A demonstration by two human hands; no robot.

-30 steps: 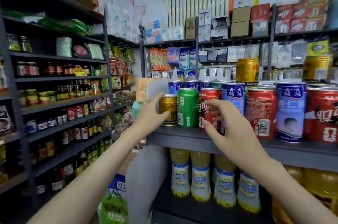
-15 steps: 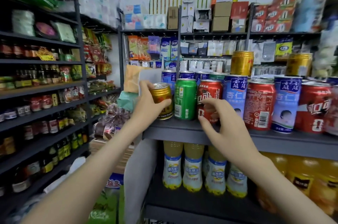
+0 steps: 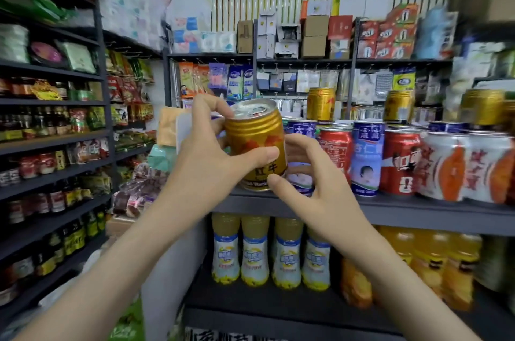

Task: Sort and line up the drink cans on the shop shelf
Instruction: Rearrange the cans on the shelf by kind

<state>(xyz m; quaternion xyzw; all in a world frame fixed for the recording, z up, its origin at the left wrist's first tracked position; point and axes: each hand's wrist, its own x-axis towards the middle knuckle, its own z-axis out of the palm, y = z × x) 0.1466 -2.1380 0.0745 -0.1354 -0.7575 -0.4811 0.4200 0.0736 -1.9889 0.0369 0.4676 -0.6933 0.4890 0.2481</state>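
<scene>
Gold can (image 3: 255,145): tilted, at the shelf (image 3: 418,211) front. Your left hand (image 3: 206,156) wraps it, thumb across the label. Your right hand (image 3: 315,187) curls below-right; whether it grips is unclear. Level it, then set it among the matching cans (image 3: 320,103) up-right of your grip.

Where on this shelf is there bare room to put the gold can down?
Only the narrow front strip of the shelf is bare. From the red can rightwards the cans stand packed. The left end hides behind the gold can.
</scene>
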